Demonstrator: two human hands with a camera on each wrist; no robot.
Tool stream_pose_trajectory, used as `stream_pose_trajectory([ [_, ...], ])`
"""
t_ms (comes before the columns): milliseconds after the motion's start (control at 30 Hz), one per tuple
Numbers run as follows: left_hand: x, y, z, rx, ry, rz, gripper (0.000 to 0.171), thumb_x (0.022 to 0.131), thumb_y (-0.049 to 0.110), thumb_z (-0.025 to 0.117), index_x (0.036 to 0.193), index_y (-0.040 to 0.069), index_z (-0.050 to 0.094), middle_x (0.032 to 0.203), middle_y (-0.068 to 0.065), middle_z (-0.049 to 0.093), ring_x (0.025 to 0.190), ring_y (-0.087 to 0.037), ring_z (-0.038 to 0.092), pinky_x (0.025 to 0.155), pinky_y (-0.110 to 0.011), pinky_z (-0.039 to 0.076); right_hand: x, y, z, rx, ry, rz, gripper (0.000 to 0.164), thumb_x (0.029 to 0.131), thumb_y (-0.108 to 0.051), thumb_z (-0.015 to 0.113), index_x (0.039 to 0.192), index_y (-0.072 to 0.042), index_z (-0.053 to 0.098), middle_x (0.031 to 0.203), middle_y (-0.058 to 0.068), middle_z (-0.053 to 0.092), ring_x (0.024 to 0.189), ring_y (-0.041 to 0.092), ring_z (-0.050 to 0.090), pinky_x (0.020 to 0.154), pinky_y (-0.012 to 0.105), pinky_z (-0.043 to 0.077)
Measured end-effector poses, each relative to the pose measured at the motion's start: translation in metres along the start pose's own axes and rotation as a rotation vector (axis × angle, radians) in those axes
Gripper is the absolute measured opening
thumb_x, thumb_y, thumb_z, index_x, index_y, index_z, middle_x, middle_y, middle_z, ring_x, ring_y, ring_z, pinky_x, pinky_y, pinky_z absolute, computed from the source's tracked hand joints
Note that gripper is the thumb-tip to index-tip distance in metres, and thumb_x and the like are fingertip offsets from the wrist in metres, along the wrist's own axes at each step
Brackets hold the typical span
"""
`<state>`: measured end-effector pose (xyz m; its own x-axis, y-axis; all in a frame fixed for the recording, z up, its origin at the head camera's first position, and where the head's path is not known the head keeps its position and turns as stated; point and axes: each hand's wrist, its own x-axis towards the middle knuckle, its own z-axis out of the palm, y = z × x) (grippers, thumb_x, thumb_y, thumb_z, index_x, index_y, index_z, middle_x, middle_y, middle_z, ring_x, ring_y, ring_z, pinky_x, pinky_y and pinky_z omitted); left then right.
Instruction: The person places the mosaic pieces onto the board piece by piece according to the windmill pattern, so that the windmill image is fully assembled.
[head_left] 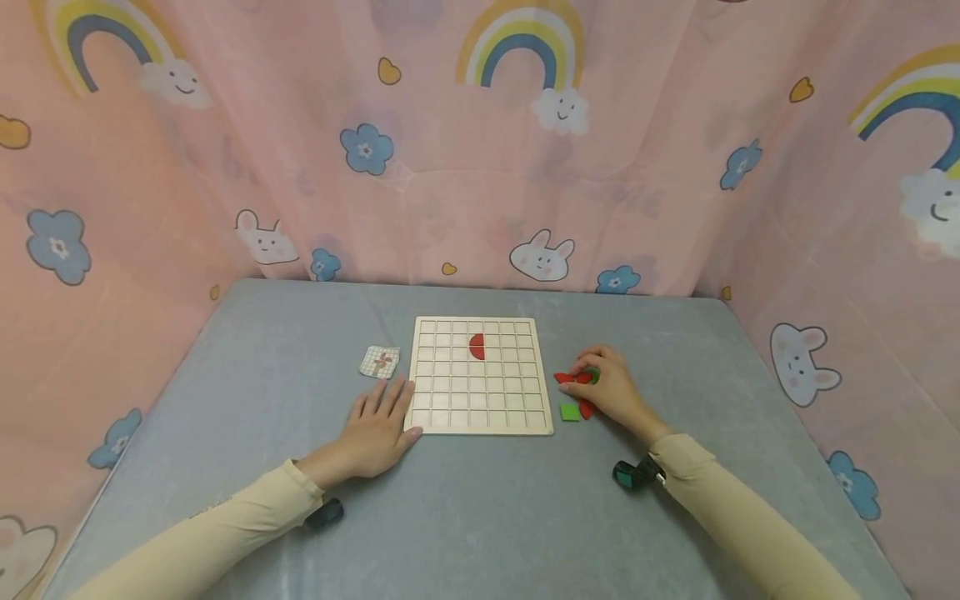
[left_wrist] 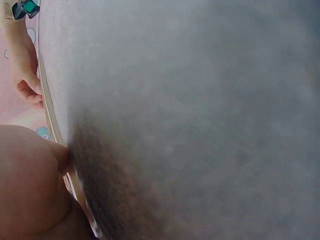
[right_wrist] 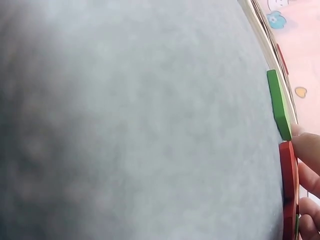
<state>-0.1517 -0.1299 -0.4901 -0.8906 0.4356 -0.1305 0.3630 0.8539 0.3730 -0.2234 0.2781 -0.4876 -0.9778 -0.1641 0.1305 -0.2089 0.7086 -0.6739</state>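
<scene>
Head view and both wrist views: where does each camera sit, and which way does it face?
Head: worn on the head, facing forward and down at the grid board; left grip, right grip and both sleeves show.
Left wrist: on that wrist, facing low across the tabletop; left grip lower left, right grip upper left.
Right wrist: on that wrist, facing across the tabletop, with green piece and red pieces; right fingers at right edge.
Head and right wrist share those pieces.
</scene>
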Motion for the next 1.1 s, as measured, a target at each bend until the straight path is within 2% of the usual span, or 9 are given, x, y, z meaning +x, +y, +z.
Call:
stream_pose_trajectory([
  [267, -0.001, 0.003, -0.003, -0.025, -0.015, -0.011, 0.075, 0.114, 0.037, 0.044, 0.168, -0.005, 0.013, 0.175, -0.027, 0.007, 0.161, -0.052, 0.001, 0.122, -0.072, 0.008, -0.001, -0.002, 0.001, 0.003, 0.004, 0.007, 0.021, 0.088, -0.014, 0.089, 0.096, -0.001, 0.073, 0.13, 0.024, 0.058, 0.129, 0.045, 0.045, 0.11, 0.062, 0.035],
  [533, 0.001, -0.001, 0.002, 0.0, -0.002, -0.005, 0.075, 0.114, 0.038, 0.043, 0.167, -0.005, 0.013, 0.176, -0.026, 0.008, 0.161, -0.051, 0.003, 0.122, -0.072, 0.011, -0.001, -0.003, 0.0, 0.026, 0.003, 0.005, 0.021, 0.089, -0.013, 0.088, 0.099, 0.0, 0.075, 0.13, 0.025, 0.058, 0.129, 0.046, 0.045, 0.11, 0.063, 0.033],
  [833, -0.003, 0.01, -0.012, -0.03, -0.026, -0.016, 0.073, 0.114, 0.033, 0.046, 0.166, -0.007, 0.016, 0.174, -0.029, 0.01, 0.16, -0.053, 0.004, 0.122, -0.072, 0.009, 0.001, -0.004, -0.001, 0.026, 0.012, -0.004, 0.025, 0.09, -0.012, 0.087, 0.107, 0.004, 0.077, 0.129, 0.025, 0.058, 0.129, 0.046, 0.044, 0.109, 0.062, 0.034],
  [1100, -0.006, 0.012, -0.015, -0.017, -0.04, -0.026, 0.073, 0.114, 0.035, 0.044, 0.167, -0.006, 0.014, 0.175, -0.028, 0.008, 0.161, -0.052, 0.002, 0.123, -0.072, 0.009, 0.003, -0.008, -0.001, 0.006, 0.005, 0.002, 0.028, 0.093, -0.013, 0.084, 0.113, 0.005, 0.076, 0.132, 0.025, 0.058, 0.13, 0.046, 0.045, 0.109, 0.062, 0.036],
])
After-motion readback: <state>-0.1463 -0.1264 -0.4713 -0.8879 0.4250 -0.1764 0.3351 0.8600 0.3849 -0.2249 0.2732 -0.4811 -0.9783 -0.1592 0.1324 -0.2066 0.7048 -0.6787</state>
